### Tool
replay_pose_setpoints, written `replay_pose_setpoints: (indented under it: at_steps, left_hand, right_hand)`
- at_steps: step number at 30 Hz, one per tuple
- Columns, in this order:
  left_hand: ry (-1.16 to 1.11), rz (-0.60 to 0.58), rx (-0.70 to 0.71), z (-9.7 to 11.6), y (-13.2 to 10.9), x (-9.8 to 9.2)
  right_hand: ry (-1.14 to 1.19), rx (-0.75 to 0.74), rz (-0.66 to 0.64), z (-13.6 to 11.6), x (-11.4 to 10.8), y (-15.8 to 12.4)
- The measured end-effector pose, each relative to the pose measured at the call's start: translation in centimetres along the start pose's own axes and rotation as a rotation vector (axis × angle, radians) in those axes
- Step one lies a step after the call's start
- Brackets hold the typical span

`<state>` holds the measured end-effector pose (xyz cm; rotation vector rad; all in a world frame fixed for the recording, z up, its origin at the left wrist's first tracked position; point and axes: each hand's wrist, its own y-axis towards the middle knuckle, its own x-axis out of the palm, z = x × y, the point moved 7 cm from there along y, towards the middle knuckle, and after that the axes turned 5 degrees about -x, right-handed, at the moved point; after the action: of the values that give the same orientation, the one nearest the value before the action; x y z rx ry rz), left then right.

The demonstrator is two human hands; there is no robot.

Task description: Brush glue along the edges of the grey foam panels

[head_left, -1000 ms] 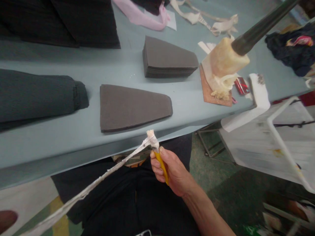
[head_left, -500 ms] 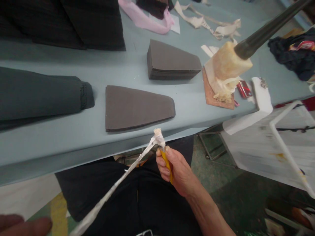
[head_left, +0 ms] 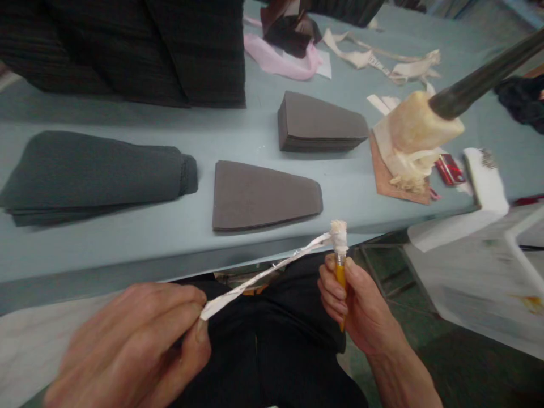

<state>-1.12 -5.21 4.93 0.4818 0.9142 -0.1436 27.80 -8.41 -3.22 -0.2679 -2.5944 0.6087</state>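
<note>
In my right hand [head_left: 361, 300], the fingers close round the yellow handle of a brush [head_left: 341, 275], held upright just off the table's front edge. White material wraps the brush below its pale bristle end. From there a twisted white strip [head_left: 263, 272] stretches down to the left. My left hand [head_left: 140, 340] pinches the strip's free end between thumb and fingers. Just behind the brush, on the table, lies a low stack of tapered grey-brown pieces [head_left: 266, 198]. A taller stack of the same shape [head_left: 323, 122] sits farther back.
Dark green folded fabric pieces [head_left: 97, 170] lie at the left, with tall black stacks [head_left: 204, 51] behind. A yellowish block [head_left: 420, 119] with a dark handle rests on a brown pad at the right. A pink cloth strip [head_left: 276, 62] and a red packet [head_left: 450, 169] lie on the table [head_left: 106, 249].
My left hand has come up into view holding the strip's end. The brush in my right hand has shifted right and turned more upright. The view has swung a little left.
</note>
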Motion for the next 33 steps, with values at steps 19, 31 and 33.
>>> replay_pose_setpoints:
  at_steps: [19,31,33]
  left_hand:
    - [-0.765,-0.045,-0.437,0.4,-1.1,4.9]
    - [-0.81,-0.074,-0.61,-0.6,-0.9,5.6]
    - [-0.694,-0.059,-0.675,-1.3,-1.8,6.0]
  right_hand:
    - [0.013,-0.004,0.063,0.3,-0.8,0.3]
    - [-0.012,-0.048,0.043,0.3,-1.3,0.6]
    - [-0.013,-0.052,0.033,0.3,-1.2,0.6]
